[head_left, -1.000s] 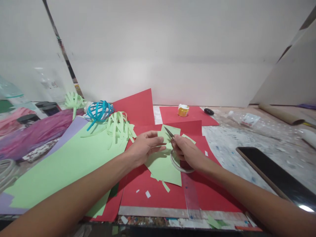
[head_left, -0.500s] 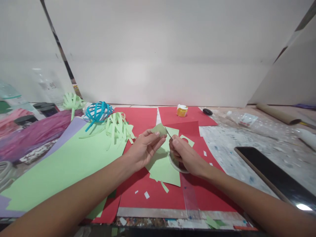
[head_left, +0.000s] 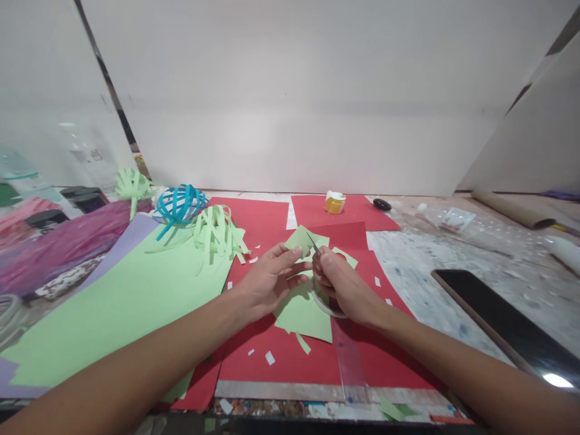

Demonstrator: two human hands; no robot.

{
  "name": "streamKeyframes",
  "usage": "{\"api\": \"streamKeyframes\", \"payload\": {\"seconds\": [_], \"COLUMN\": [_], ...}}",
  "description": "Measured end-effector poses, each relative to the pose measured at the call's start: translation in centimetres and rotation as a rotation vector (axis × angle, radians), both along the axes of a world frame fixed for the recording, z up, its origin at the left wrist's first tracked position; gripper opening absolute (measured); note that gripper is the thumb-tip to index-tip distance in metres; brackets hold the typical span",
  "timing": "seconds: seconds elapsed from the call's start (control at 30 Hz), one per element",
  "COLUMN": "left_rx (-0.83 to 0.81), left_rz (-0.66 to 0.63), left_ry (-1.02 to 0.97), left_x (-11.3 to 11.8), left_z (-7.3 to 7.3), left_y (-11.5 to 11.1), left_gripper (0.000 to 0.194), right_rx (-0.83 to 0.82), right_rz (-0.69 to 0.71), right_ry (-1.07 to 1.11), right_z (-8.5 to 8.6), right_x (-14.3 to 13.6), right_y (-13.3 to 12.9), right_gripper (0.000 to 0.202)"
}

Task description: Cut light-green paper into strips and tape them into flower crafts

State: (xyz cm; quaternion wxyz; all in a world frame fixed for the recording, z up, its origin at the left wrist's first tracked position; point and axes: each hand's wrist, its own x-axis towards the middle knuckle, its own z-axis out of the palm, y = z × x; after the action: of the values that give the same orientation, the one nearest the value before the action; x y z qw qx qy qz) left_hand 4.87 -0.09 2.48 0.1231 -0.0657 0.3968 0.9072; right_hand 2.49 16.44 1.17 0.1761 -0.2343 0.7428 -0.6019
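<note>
Between thumb and fingers my left hand pinches a small light green paper piece, held above the red sheets. My right hand is closed around scissors, whose pointed blades touch or lie very near the paper's right edge; the handles are mostly hidden by my fingers. Below both hands lies a larger light green sheet on red paper. A tape roll sits partly under my right hand.
Large green paper, green paper strips and a blue strip ball lie left. A yellow jar stands behind. At right are a phone and a plastic bottle. A clear ruler lies near the front edge.
The small green paper in my left hand has turned and shows a wider face. My left fingers have shifted and spread slightly, and the scissors point more steeply upward.
</note>
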Motion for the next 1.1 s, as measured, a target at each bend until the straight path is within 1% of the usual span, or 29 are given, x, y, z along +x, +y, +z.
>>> {"api": "streamKeyframes", "payload": {"seconds": [0.13,0.3,0.5,0.7,0.97,1.1], "left_rx": [-0.067,-0.095,-0.132,-0.189,-0.209,-0.229], "left_rz": [-0.056,-0.089,-0.106,-0.125,-0.069,-0.059], "left_ry": [0.030,0.055,0.088,0.126,0.094,0.125], "left_x": [-0.01,-0.15,-0.14,0.06,0.05,-0.06], "left_z": [-0.46,-0.81,-0.69,-0.55,-0.29,-0.36], "left_y": [0.12,0.20,0.17,0.22,0.14,0.02], "left_gripper": [0.026,0.023,0.024,0.026,0.032,0.028], "right_rx": [-0.024,-0.077,-0.139,-0.152,-0.148,-0.141], "right_rz": [-0.025,0.004,0.023,0.052,0.041,0.037], "right_ry": [0.027,-0.057,-0.129,-0.135,-0.110,-0.080], "right_z": [-0.17,-0.04,0.15,0.01,0.28,0.23], "right_x": [0.02,0.17,0.29,0.30,0.19,0.10], "right_y": [-0.03,-0.11,-0.16,0.00,0.09,0.11], "right_gripper": [0.042,0.044,0.045,0.044,0.044,0.045]}}
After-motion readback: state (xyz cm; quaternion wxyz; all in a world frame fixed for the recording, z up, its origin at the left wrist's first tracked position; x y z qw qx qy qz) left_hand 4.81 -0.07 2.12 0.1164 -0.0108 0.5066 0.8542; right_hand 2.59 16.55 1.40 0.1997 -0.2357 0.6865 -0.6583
